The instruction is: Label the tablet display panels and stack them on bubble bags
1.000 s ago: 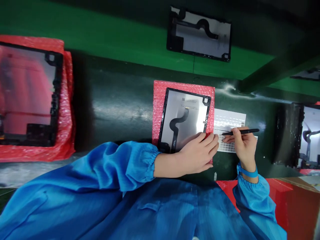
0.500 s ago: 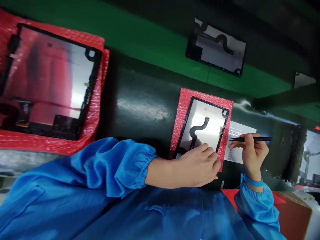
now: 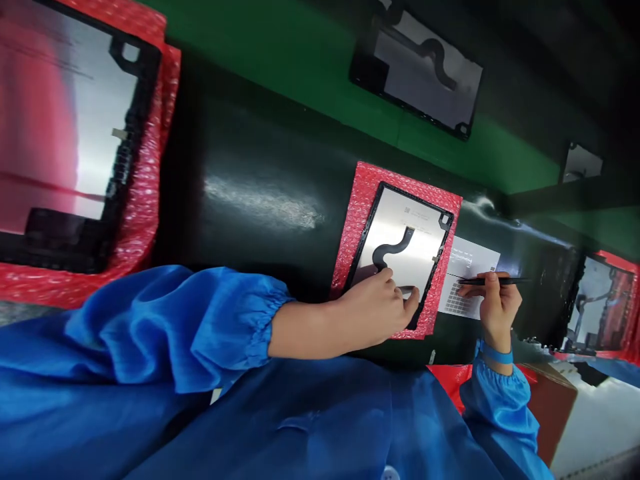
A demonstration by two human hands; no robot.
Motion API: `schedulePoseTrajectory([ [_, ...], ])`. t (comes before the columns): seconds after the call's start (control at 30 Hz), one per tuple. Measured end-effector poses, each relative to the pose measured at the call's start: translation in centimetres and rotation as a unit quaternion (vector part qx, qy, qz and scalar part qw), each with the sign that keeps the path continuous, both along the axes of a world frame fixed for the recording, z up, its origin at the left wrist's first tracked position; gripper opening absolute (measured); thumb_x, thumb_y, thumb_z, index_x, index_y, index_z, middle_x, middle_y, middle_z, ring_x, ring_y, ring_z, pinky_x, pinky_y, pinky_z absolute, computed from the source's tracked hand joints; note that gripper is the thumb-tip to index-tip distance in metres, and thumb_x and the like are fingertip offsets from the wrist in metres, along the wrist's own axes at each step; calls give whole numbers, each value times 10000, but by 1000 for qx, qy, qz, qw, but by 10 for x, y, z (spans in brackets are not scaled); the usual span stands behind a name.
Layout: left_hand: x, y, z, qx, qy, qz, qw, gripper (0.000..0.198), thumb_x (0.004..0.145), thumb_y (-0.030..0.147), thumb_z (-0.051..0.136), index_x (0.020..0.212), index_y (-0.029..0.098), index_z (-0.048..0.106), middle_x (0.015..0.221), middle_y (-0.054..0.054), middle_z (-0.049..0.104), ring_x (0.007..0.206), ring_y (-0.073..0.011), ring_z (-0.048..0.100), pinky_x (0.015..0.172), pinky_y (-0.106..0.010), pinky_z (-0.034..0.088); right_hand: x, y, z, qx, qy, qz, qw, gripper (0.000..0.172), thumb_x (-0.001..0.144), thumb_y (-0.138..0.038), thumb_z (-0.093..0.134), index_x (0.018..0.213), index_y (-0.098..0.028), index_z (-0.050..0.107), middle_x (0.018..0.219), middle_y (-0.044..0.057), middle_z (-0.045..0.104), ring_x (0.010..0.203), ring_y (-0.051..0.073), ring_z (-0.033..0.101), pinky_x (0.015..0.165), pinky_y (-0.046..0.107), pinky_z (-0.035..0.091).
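Note:
A tablet back panel [image 3: 406,248] with a curved black flex cable [image 3: 393,245] lies on a red bubble-wrap sheet [image 3: 361,220] on the dark belt. My left hand [image 3: 377,307] rests on the panel's near edge, fingers curled, index and thumb pressing on its surface. My right hand [image 3: 493,303] is closed on black tweezers [image 3: 490,281], held level, tips pointing left over a white sheet of small stickers [image 3: 467,267] just right of the panel. Both arms wear blue sleeves, and a blue band circles my right wrist.
A larger panel on red bubble wrap [image 3: 65,133] lies far left. Another panel [image 3: 417,60] sits on the green strip behind. A further panel [image 3: 597,303] lies at right, a small one [image 3: 580,163] beyond it. A red-and-brown box [image 3: 543,397] stands near my right elbow.
The view has tilted and shifted left. My left hand slid from the panel's right edge onto its lower face. The tweezers lifted off the sticker sheet, then came back down over it.

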State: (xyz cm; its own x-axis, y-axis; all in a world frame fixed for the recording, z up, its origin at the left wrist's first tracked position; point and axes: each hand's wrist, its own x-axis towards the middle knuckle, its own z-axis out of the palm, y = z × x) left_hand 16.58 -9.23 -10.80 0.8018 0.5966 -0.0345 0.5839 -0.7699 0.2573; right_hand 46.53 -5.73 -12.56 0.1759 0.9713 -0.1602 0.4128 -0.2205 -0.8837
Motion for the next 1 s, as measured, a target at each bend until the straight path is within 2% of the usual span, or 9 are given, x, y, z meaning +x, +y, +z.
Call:
schedulePoseTrajectory([
  [0.13,-3,3,2,-12,76,3,997,698,979,309,695,1589,23,513,699,-67,765,613,-248,703,968,-427,455,9,-7,-9,-11,12,-4,1000,375,978,-582,726,919,-218,655,630,4,744,483,223,720,519,349,614],
  [0.23,-8,5,4,-31,93,34,995,760,992,340,689,1631,1,454,668,-46,758,584,-244,702,1162,-503,379,9,-7,-12,-15,26,9,999,361,977,-572,733,928,-222,661,652,4,751,486,221,719,501,342,605],
  [0.3,-11,6,5,-45,85,68,993,786,994,388,698,1639,13,450,710,-57,777,607,-254,719,1225,-555,324,8,-6,-14,-17,26,16,999,362,975,-574,735,925,-223,665,651,2,749,480,217,713,489,335,599],
  [0.47,-12,3,5,-65,98,103,988,863,959,455,761,1675,106,428,797,-62,810,705,-298,769,1217,-632,346,9,-3,-13,-26,25,8,999,399,950,-611,751,886,-228,657,619,-6,736,446,206,692,451,311,569],
  [0.63,1,-4,2,-105,100,125,982,858,1001,458,733,1692,86,387,622,-21,737,546,-257,697,1193,-668,368,6,5,1,-29,81,-15,996,462,911,-668,751,810,-233,633,549,-11,711,374,204,652,427,316,553],
  [0.77,3,-2,6,-115,103,112,982,923,997,493,734,1700,44,338,654,-63,760,593,-282,719,1186,-663,360,-32,19,21,8,106,12,994,400,967,-592,727,853,-219,639,568,-9,731,398,201,681,446,308,575],
  [0.9,-8,6,11,-102,107,100,984,1010,1008,592,675,1685,-52,291,730,-123,792,665,-312,748,1195,-617,359,-105,37,31,12,109,85,990,349,1004,-577,698,910,-245,649,627,-11,755,482,215,740,486,332,627],
  [1.0,-15,12,11,-109,94,104,984,1017,996,629,672,1670,-55,337,737,-116,801,624,-290,733,1234,-597,323,-154,50,28,8,91,126,988,369,993,-623,695,913,-266,643,643,-15,751,499,205,745,482,317,630],
])
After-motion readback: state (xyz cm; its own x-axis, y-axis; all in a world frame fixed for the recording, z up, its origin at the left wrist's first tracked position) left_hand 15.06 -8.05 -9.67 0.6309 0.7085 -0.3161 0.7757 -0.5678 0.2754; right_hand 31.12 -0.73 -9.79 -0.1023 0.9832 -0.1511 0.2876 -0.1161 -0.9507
